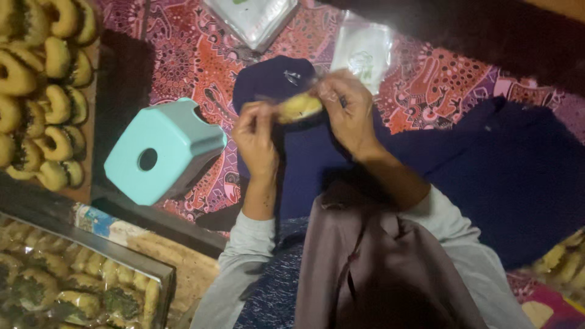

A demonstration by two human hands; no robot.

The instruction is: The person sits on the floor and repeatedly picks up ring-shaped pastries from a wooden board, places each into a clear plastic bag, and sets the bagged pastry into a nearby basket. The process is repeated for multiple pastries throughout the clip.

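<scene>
Lap: purple-grey cloth [390, 268] hangs over the person's front, at bottom centre; grey sleeves [244, 256] either side.
Near tray: metal tray [163, 274] at bottom left, packed w/ wrapped pastries [73, 286], yellow w/ dark-green filling. Cardboard sheet [177, 256] lies just beside it.
L hand: left hand [256, 137] raised over the dark-blue cloth [487, 164], fingers pinched shut on the near end of a pastry [298, 107].
R hand: right hand [346, 106] just beside the left, fingers closed on the pastry's far end and on a clear plastic wrapper [317, 82] around it. Hands close together, both gripping the same piece.
Pastry: yellow, crescent-ish, held between both hands above the blue cloth, touching no surface. How far the wrapper covers it: can't tell, blurred.
Stool: small teal plastic stool [159, 151] w/ round hole in its top, tipped on its side, left of the hands, on the patterned mat.
Mat: red-purple batik mat [201, 55] under everything.
Far tray: wooden board [85, 183] at top left, rows of unwrapped ring-shaped pastries [42, 91], yellow w/ dark centres.
Far items: flat clear-plastic packet [362, 49] beyond the right hand; stack of clear bags [253, 18] at top centre, well apart from the hands.
Right edge: more yellow pastries [563, 259], partly cut off.
</scene>
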